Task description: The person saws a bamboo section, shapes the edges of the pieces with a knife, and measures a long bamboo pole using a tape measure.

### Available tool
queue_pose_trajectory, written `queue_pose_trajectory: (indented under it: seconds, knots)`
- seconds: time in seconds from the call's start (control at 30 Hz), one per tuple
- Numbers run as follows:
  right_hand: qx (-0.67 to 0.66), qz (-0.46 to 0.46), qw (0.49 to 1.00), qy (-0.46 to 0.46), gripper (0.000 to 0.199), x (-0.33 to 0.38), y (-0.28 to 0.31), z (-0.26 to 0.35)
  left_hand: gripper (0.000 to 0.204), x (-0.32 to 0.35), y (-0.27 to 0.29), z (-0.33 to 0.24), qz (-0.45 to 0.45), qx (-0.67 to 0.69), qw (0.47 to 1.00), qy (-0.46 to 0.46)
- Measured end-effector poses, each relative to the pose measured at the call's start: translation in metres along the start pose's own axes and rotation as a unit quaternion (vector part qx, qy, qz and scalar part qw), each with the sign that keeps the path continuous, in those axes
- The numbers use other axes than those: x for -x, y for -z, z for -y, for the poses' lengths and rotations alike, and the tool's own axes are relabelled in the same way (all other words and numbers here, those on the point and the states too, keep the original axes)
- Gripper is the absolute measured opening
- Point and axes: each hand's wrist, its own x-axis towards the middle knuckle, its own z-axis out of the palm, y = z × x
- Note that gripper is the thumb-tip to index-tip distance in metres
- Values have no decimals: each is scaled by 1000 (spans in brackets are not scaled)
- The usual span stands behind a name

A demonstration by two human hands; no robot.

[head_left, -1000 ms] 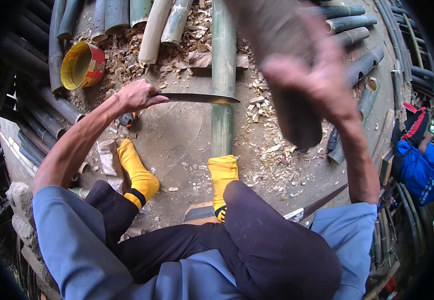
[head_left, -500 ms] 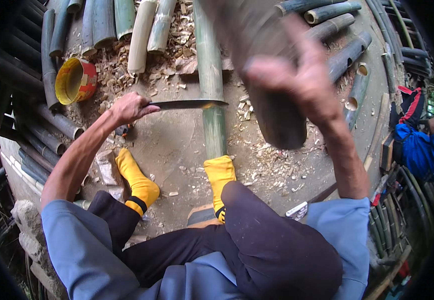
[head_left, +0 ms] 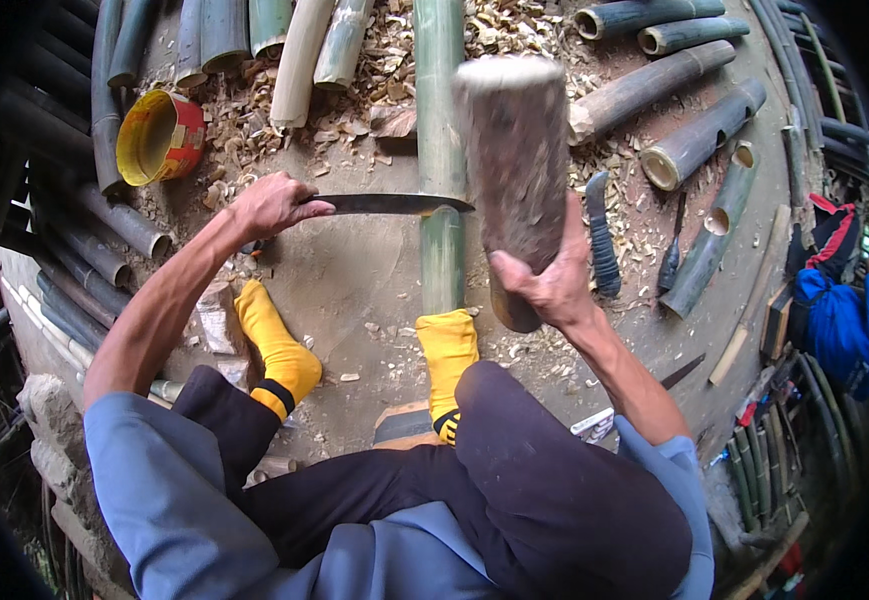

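My left hand (head_left: 272, 205) is closed round the handle of a long knife (head_left: 379, 204). Its dark blade lies crosswise on a green bamboo pole (head_left: 441, 110), which runs away from me, and bites at a notch there. My right hand (head_left: 557, 283) grips a heavy wooden block (head_left: 516, 150), slightly blurred, just right of the pole and close to the blade tip. Whether the block touches the blade cannot be made out. A foot in a yellow sock (head_left: 446, 362) rests at the pole's near end.
Cut bamboo pieces (head_left: 689, 140) lie at the far right, more along the far left. Wood shavings (head_left: 369, 75) litter the ground. A red and yellow tub (head_left: 161, 138) sits at the left. Right of the block are a curved dark wrapped object (head_left: 602, 235) and a dark-handled tool (head_left: 670, 262).
The wooden block has swung from a raised, blurred position at the right toward the pole and blade. My left hand keeps the knife across the pole. The view has shifted slightly.
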Motion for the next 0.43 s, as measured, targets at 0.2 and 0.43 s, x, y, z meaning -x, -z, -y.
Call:
queue_pose_trajectory:
  seconds: [0.2,0.43]
  knots:
    - [41,153,957,-243,76,35,10,-29,55,-3,8,12,75,124,988,49]
    - [146,35,939,-308,82,128,18,-96,45,7,-18,11,-12,18,988,153]
